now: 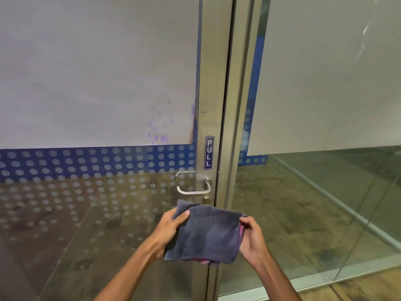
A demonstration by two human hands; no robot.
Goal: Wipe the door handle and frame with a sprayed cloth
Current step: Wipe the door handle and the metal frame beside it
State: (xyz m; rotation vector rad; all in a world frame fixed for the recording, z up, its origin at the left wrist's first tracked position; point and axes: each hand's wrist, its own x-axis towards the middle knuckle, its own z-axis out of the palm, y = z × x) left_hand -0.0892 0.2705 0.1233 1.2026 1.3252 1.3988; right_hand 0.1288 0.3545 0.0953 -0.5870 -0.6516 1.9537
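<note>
A folded grey cloth (208,233) with a pink underside hangs between both hands, just below the door handle. My left hand (171,224) pinches its upper left edge and my right hand (252,237) grips its right edge. The silver lever door handle (193,190) sticks out to the left from the metal door frame (213,83), a short way above the cloth and not touched by it. A small keyhole (206,200) sits right under the handle. No spray bottle is in view.
A blue PULL sticker (209,152) is fixed on the frame above the handle. The glass door (97,72) at left has white film, a blue dotted band and purple smudges. A glass panel (325,181) at right shows a wood floor behind.
</note>
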